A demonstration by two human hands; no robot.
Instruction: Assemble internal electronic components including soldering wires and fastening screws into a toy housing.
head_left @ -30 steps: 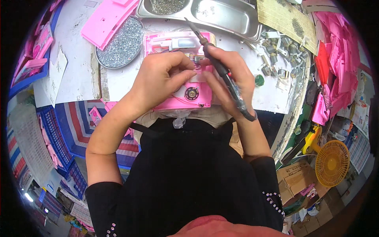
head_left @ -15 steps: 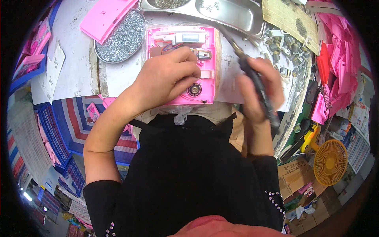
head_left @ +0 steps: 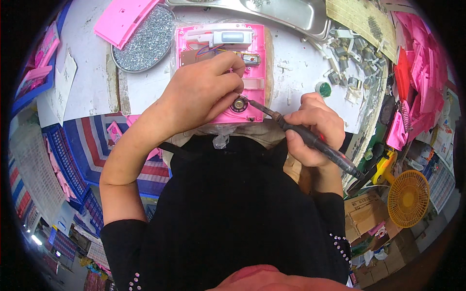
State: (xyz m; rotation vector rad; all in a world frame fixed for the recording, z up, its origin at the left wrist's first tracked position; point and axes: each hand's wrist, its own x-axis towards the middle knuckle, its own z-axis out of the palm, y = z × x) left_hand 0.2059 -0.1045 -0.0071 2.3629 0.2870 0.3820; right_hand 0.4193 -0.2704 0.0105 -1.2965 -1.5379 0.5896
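Observation:
In front of me lies an open pink plastic casing [head_left: 259,42] with wires and small parts inside. My left hand [head_left: 201,92] rests over its middle, fingers pinched together near a small round speaker [head_left: 239,105]; whatever they grip is hidden. A black soldering iron [head_left: 335,156] is held in my right hand [head_left: 318,126] like a pen, its tip at the speaker's upper right edge. Red and blue wires run beside a brown board [head_left: 190,57], partly covered by my left hand. A white part with a grey window [head_left: 233,38] sits at the casing's far side.
A round dish of screws [head_left: 145,46] stands at the far left, with pink panels [head_left: 121,22] over its rim. Behind is a metal tray [head_left: 296,19]. Small metal parts [head_left: 352,58] lie to the right, near a green round thing [head_left: 323,88]. A yellow fan [head_left: 408,199] is lower right.
My right hand has brought the soldering iron down and left, so its tip now meets the speaker's edge. My left hand stays pinched over the casing. The green round thing has come into sight.

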